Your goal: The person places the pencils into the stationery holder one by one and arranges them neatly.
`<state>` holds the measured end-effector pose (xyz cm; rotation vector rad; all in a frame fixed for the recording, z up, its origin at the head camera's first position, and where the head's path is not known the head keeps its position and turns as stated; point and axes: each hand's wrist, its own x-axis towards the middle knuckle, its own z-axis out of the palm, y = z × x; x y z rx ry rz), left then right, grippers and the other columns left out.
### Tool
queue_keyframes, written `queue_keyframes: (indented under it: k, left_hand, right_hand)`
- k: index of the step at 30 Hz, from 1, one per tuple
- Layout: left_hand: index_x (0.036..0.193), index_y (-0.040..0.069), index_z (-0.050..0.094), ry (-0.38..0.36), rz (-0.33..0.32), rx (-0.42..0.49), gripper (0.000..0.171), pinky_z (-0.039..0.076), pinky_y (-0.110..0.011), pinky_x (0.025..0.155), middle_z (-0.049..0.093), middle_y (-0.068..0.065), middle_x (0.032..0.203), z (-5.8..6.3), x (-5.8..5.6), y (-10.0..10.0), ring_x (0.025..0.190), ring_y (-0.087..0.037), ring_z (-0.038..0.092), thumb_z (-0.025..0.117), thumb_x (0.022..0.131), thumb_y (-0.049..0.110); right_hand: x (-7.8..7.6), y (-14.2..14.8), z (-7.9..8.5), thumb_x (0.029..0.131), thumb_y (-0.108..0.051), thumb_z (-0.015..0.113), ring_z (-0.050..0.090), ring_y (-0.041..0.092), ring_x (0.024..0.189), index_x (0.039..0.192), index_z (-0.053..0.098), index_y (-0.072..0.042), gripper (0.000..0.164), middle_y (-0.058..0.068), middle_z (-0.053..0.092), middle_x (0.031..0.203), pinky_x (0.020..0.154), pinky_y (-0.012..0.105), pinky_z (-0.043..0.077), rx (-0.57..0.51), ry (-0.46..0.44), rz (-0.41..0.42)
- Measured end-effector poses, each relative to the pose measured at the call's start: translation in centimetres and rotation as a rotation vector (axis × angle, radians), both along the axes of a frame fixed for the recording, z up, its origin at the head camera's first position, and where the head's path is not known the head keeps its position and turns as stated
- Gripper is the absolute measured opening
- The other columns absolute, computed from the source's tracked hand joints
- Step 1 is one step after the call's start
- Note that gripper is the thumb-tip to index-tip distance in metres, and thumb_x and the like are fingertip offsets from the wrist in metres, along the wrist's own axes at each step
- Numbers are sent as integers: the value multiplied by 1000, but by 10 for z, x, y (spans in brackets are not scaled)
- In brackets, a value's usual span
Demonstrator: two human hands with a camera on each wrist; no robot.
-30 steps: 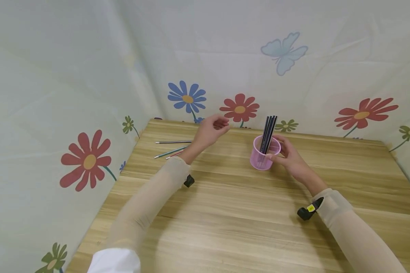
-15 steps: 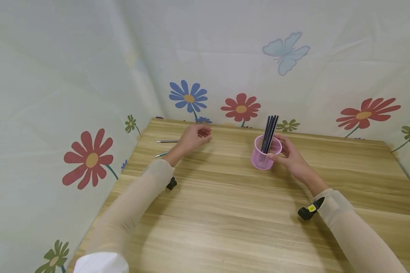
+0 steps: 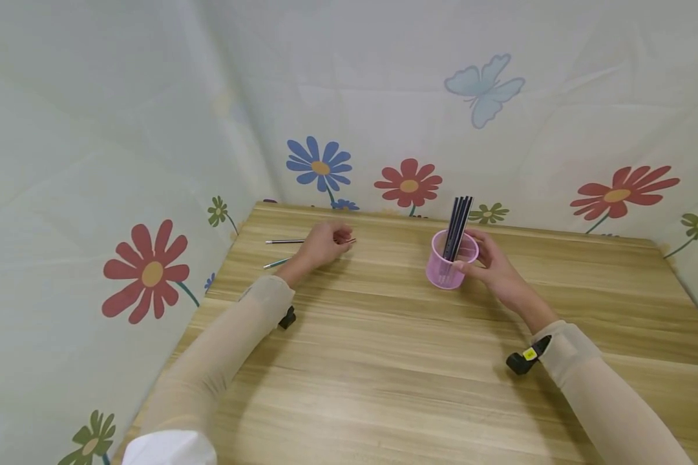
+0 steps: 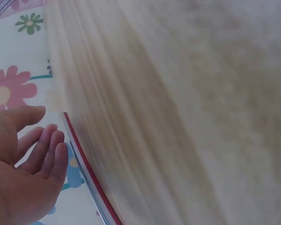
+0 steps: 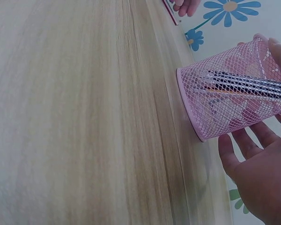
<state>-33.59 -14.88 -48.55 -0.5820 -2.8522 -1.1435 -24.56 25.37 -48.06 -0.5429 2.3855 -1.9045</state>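
Note:
My right hand (image 3: pixel 497 271) holds a pink mesh pencil cup (image 3: pixel 438 272) by its side, thumb at the rim and fingers behind it. Several dark pencils (image 3: pixel 458 226) stand leaning in the cup. My left hand (image 3: pixel 321 247) hovers low over loose pencils at the back left, thumb and fingers apart with nothing between them in the left wrist view. A red pencil (image 4: pixel 91 168) lies just beyond its fingertips there. In the head view the hand partly covers a black pencil (image 3: pixel 285 241) and a teal pencil (image 3: pixel 276 263), whose ends stick out to its left.
Everything stands on a wood-grain table (image 3: pixel 372 361). A pale cloth backdrop (image 3: pixel 360 84) printed with flowers and a butterfly rises along its back and left edges. Dark wrist cameras hang under both forearms, the right one (image 3: pixel 523 361) close over the tabletop.
My left hand has moved left and down from beside the cup to over the loose pencils, covering more of them. The right hand and cup stay in place.

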Motion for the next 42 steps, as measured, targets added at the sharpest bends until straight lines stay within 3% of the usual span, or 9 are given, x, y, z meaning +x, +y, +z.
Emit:
queue_keyframes:
  k: [6,14,24,30,37,42]
  left_hand:
    - [133,-2,69,-17,11,-8,35,56,-40,99,75,-14,116,1,1,0,109,-27,71,74,100,8]
    - [129,-6,70,-13,-27,-28,32,57,-39,95,75,-15,112,-1,-1,1,105,-27,71,73,99,6]
    - [118,0,73,-21,-64,-58,21,57,-37,94,74,-11,109,0,5,4,102,-24,70,73,98,4]
    - [115,0,73,-26,-114,-150,21,57,-36,93,73,-11,106,0,10,7,101,-24,68,70,95,-2]
    - [105,7,76,-31,-117,-225,18,54,-34,87,72,-5,97,3,11,9,93,-20,64,68,91,-2]
    - [101,8,78,-34,-115,-269,15,53,-33,83,72,-4,93,8,13,9,89,-18,63,71,90,-1]
  right_hand:
    - [1,1,0,100,-5,73,37,42,150,162,33,-10,75,24,43,160,123,63,26,2,-1,-6]
    - [1,2,0,100,-5,73,38,41,150,162,34,-12,75,24,43,160,123,62,28,4,-6,-3]
    - [-1,1,-2,101,-6,72,35,43,151,163,32,-10,74,25,41,161,123,64,26,9,10,1]
    - [-3,2,-6,100,-5,72,42,37,147,162,35,-14,73,24,46,158,120,49,35,-5,7,-2]
    - [-2,1,-5,101,-4,71,38,41,149,162,34,-12,73,24,44,159,122,60,29,-12,6,0]
    - [-1,1,-5,100,-5,72,38,40,150,162,33,-11,73,24,44,159,123,58,29,-2,1,-9]
